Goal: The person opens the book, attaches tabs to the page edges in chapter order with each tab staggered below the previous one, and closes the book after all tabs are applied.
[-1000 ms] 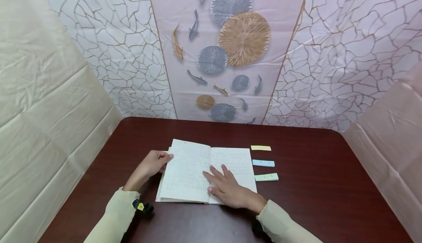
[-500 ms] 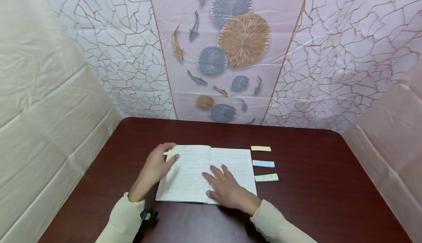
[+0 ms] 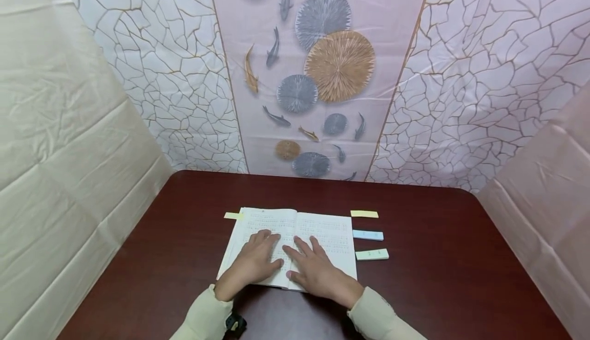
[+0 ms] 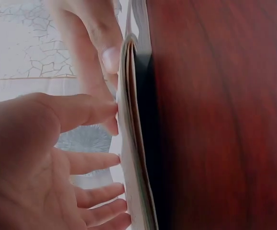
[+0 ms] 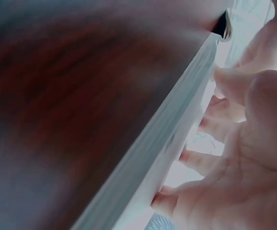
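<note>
An open book [image 3: 324, 227] with printed pages lies flat on the dark red table. My left hand [image 3: 254, 259] rests on its left page, fingers spread and fingertips touching the paper. On the right page, near the fold, rests my right hand [image 3: 318, 272], its fingers also spread. A yellow sticky tab [image 3: 233, 216] juts out from the book's upper left edge. Both wrist views show fingertips on the page from the side; the left wrist view shows the book's thin page stack [image 4: 134, 115], and the right wrist view a thicker stack [image 5: 162, 139].
Right of the book lie a yellow sticky-note strip [image 3: 364, 214], a blue pad [image 3: 367, 235] and a green pad [image 3: 372, 254], one below another. The table [image 3: 438, 278] ends at a patterned cloth backdrop [image 3: 313, 73], with plain cloth on both sides.
My left hand let go of the lifted page's edge, moved over the upper left corner, then came down onto the left page. The page now lies flat, with the yellow tab uncovered. My right hand stayed put.
</note>
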A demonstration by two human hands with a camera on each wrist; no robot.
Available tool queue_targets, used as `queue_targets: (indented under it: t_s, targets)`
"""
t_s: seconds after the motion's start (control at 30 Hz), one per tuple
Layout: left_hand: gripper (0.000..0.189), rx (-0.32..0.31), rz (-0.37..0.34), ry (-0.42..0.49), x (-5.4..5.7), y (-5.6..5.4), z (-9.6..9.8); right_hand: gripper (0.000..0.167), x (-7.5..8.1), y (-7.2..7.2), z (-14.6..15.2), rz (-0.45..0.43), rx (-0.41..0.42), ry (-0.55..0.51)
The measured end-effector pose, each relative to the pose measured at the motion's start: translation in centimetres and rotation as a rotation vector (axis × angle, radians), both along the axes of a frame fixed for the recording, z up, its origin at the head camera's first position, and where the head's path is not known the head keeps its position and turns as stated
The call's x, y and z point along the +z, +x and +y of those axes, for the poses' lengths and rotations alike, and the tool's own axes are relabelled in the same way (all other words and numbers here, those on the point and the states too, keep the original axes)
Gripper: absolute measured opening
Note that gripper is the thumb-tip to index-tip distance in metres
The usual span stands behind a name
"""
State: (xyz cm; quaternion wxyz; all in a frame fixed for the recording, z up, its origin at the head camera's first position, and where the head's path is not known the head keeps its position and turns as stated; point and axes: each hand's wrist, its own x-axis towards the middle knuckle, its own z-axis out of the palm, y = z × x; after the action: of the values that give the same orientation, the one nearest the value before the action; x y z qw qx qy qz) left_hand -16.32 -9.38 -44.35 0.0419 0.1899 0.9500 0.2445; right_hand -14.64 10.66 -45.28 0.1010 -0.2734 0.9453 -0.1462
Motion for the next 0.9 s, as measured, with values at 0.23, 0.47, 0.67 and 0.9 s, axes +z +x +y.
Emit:
queue_targets:
  t_s: [0.23,0.47,0.67,0.9]
  targets:
    - [0.058,0.001,0.015,-0.045,-0.5,0.3,0.3,0.060,1.3,0.8,0.1,0.026,0.015,0.032]
    - [0.060,-0.002,0.000,-0.072,-0.8,0.6,0.3,0.078,1.4,-0.2,1.6,0.004,-0.117,-0.052]
    - [0.061,0.012,-0.043,-0.091,-0.6,0.6,0.7,0.102,1.5,-2.7,6.2,0.002,-0.257,0.084]
    - [0.061,0.011,-0.039,-0.103,-1.1,0.6,0.6,0.118,2.0,-3.7,9.8,-0.074,-0.290,0.199]
